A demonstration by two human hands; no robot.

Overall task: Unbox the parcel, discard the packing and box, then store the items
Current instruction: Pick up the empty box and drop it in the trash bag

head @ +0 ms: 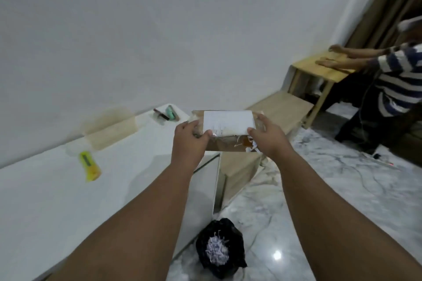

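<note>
Both hands are out in front, the left hand (188, 138) and right hand (266, 138) each wrapped round one end of the parcel box (228, 121), held in the air just past the counter's (45, 189) end. Paper shreds (250, 143) hang from it. At 6 o'clock a black bin bag (203, 235) sits on the marble floor (319, 201). At 9 o'clock a yellow cutter (89, 166) lies on the white counter. At 2 o'clock another person's striped sleeve (397, 61) reaches over a wooden table (319, 68).
</note>
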